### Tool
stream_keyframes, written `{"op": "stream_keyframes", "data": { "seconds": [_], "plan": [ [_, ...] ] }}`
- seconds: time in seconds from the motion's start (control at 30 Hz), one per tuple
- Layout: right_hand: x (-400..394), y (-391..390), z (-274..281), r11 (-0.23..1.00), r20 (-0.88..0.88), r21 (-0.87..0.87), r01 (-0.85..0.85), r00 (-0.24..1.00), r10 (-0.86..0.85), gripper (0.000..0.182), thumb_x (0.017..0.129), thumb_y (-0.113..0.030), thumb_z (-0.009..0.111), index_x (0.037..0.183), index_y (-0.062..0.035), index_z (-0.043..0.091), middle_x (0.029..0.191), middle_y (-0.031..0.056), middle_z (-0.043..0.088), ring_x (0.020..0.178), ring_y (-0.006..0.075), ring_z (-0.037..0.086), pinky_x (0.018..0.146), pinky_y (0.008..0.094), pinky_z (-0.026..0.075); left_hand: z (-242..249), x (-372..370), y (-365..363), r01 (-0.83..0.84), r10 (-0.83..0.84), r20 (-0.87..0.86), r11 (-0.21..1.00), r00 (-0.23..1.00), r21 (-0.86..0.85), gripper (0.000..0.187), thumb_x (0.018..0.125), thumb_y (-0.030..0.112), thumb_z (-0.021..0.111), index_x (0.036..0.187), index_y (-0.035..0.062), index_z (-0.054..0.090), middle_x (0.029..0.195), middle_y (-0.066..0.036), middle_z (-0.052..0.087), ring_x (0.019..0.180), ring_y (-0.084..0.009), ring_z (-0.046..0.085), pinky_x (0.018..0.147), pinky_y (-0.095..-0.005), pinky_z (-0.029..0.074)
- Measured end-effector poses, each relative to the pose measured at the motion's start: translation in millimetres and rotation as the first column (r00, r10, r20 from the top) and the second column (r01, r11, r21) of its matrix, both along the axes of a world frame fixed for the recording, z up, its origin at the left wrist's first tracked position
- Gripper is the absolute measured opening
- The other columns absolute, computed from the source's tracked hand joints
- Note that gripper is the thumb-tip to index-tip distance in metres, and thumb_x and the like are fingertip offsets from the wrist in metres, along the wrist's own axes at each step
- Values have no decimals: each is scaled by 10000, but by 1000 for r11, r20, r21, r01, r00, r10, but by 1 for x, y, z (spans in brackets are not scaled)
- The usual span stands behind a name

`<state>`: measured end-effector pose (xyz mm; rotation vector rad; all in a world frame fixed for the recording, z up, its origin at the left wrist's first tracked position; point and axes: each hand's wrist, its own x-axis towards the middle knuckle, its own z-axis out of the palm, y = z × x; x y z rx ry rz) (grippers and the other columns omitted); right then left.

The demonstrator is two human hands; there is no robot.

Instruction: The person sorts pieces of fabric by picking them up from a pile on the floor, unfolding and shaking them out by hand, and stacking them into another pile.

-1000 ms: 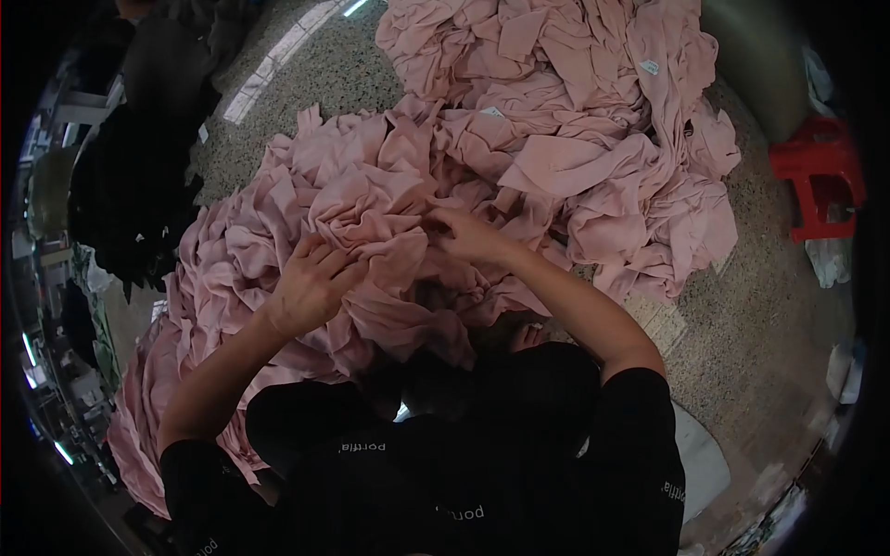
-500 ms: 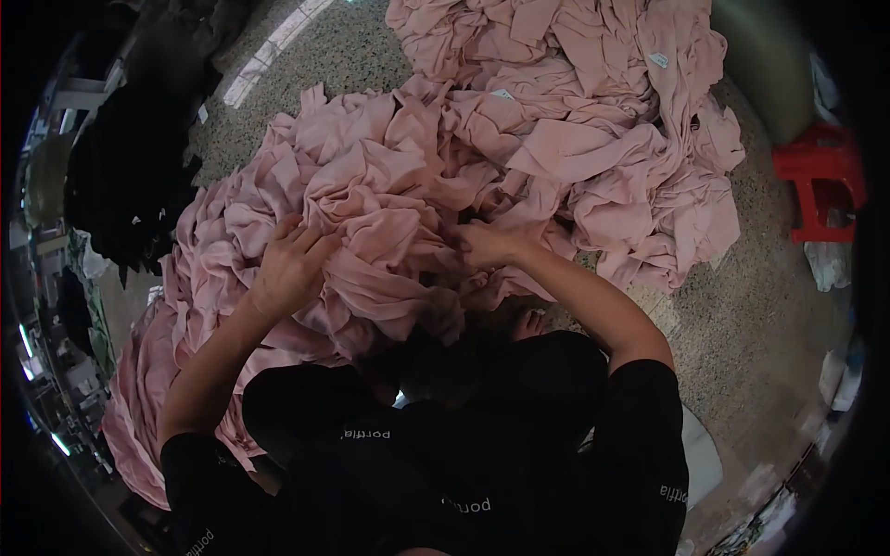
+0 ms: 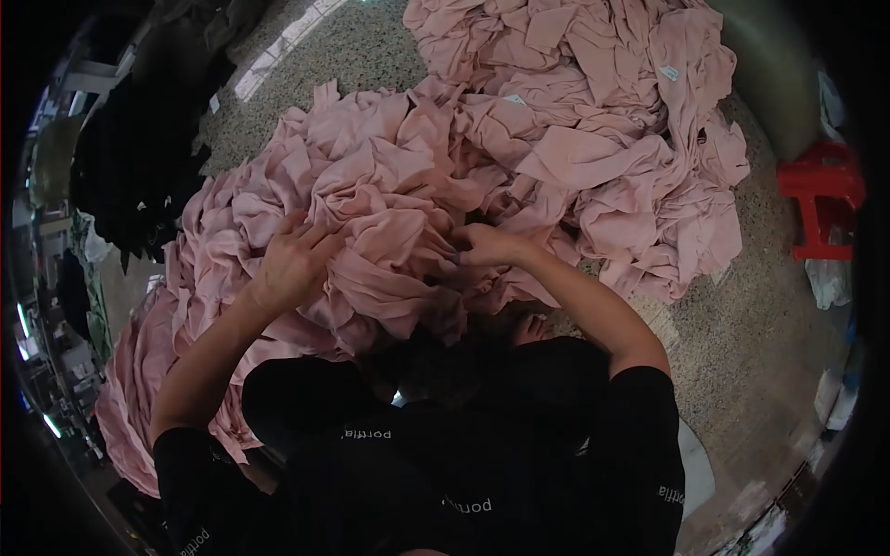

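Observation:
A large heap of crumpled pink cloth (image 3: 380, 176) lies on the floor in front of me. On its near left side, my left hand (image 3: 293, 264) grips a fold, the fingers bent into the fabric. My right hand (image 3: 488, 246) is closed on the same bunch from the right, with its fingertips partly hidden in the folds. Between the two hands the cloth bulges up in loose creases. It drapes down to the lower left, past my left forearm.
More pink cloth (image 3: 593, 120) with small white tags is piled at the upper right on the speckled floor (image 3: 714, 361). Dark cloth (image 3: 139, 157) is heaped at the left. A red plastic stool (image 3: 823, 199) stands at the right edge. My bare foot (image 3: 530, 328) shows below my right hand.
The view has shifted slightly, so the heaps sit a little further right and lower. Both hands keep nearly the same place on the pink cloth.

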<state>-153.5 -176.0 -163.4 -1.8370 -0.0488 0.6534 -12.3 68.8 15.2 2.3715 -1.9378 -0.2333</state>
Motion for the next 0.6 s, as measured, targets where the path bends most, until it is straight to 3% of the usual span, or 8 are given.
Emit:
{"op": "stream_keyframes", "data": {
  "seconds": [0.1, 0.17, 0.23, 0.33, 0.4, 0.43, 0.53, 0.6],
  "plan": [
    [-7, -26, 24, 981, -136, 126, 151, 982, -133, 244, 722, -155, 587, 884, 21, 541, 810, 78, 566, 782, 142, 527, 696, 271, 431, -6, 1, 10, -61, 70, -70, 991, 995, 120, 411, 581, -2, 573, 990, 40, 565, 990, -111, 565, 954, -289, 544, 956, -440, 337],
    [-10, -36, 47, 985, 53, 73, 154, 986, -158, 152, 737, -103, 568, 833, 0, 509, 723, 0, 479, 721, 74, 464, 642, 228, 402, 1, -7, 5, -68, 82, -81, 984, 993, 163, 441, 605, 21, 592, 1043, 39, 547, 1043, -123, 547, 1004, -287, 526, 973, -447, 316],
    [-16, -35, 92, 907, -76, 273, 320, 947, -312, 132, 730, -67, 555, 846, -23, 511, 729, -34, 447, 712, 46, 437, 639, 208, 386, 13, -20, -9, -83, 105, -98, 974, 990, 209, 476, 629, 43, 612, 1097, 39, 530, 1096, -135, 530, 1053, -285, 507, 991, -455, 295],
    [-17, -11, 149, 849, 89, 449, 278, 932, -352, 144, 728, -83, 593, 813, -22, 494, 726, -26, 469, 692, 54, 426, 620, 210, 380, 29, -39, -56, -188, 168, -284, 981, 944, -43, 550, 650, 91, 647, 1173, 40, 485, 1175, -152, 480, 1124, -288, 460, 1009, -474, 266],
    [-15, -9, 200, 919, 209, 372, 127, 954, -216, 119, 736, -49, 570, 829, -32, 498, 731, -25, 483, 694, 50, 434, 624, 205, 382, 35, -40, -82, -79, -73, -525, 962, 848, -262, 493, 680, 149, 650, 1137, 56, 491, 1080, -137, 534, 1056, -294, 506, 1004, -494, 245],
    [-18, -9, 215, 927, 257, 355, 121, 941, -221, 120, 777, -89, 588, 857, -35, 516, 717, -23, 488, 679, 52, 443, 610, 213, 386, 36, -27, -85, 82, -78, -678, 996, 731, -26, 385, 681, 156, 647, 1042, 76, 538, 890, -110, 601, 895, -288, 587, 934, -462, 357],
    [-21, -42, 253, 960, 135, 249, 130, 977, -168, 147, 813, -75, 576, 936, -7, 533, 800, -32, 520, 709, 40, 471, 621, 173, 386, 53, 9, -87, -20, 19, -517, 1000, 856, 5, 190, 686, 115, 637, 873, 115, 603, 691, -98, 606, 679, -275, 615, 610, -369, 499],
    [-14, -68, 250, 930, 89, 106, 353, 928, -362, 154, 862, -129, 565, 934, 8, 558, 754, -36, 535, 658, 43, 467, 575, 184, 386, 73, 59, -79, -264, 248, -156, 960, 956, -93, 299, 623, -17, 634, 916, 39, 613, 783, -114, 645, 693, -249, 632, 642, -323, 496]
  ]
}}
